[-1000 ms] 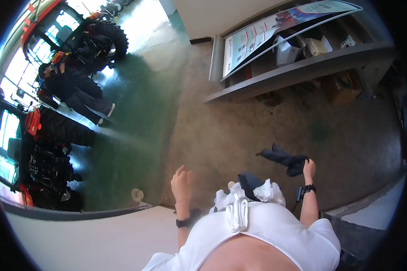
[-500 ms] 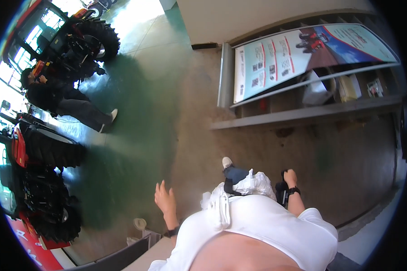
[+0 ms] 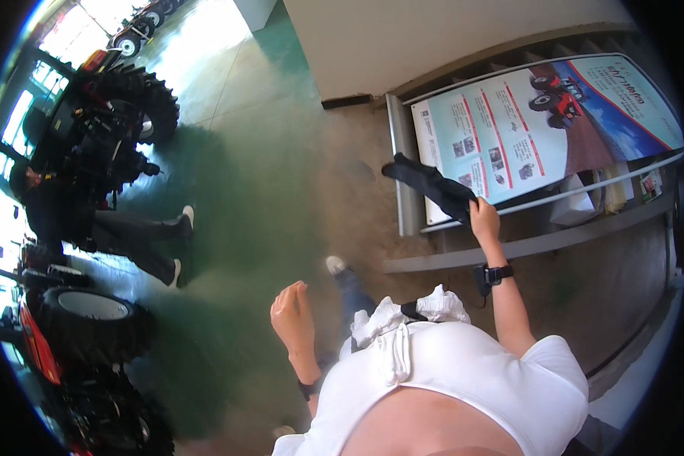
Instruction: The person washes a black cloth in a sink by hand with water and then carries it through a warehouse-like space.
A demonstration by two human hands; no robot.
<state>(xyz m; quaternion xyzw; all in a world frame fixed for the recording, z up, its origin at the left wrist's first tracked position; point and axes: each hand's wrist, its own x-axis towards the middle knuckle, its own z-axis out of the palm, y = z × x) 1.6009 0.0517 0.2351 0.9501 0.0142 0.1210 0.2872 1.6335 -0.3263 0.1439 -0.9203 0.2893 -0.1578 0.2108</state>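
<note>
Status: dark cloth (image 3: 432, 186) is gripped in the right hand (image 3: 485, 222), arm reached out, free end hung off to the left. Taken up: done, judging by the grip. Release: not yet done. Beyond that, how much is left can't be told from this view.

Cloth location: in front of the lower-left corner of the printed panel (image 3: 501, 114) on the metal rack (image 3: 406, 163); whether contact is made can't be told.

Right fingers: closed around the near end of the cloth. Left hand (image 3: 291, 315): held out over the floor, fingers loosely bent, not clenched; nothing seen held, palm side partly hidden.

Count:
- dark cloth: 1, as far as can be seen
- hands in use: 2, each with a black wristband (image 3: 498, 274), so 2 bands
- printed panel: 1
- metal rack: 1
- white box (image 3: 572, 205) in the rack: 1; more small items are seen beside it, too unclear to be counted
- co-worker (image 3: 133, 235) at left: 1
- tractors (image 3: 121, 106): at least 2, cut off by the rim, exact number not readable
</note>
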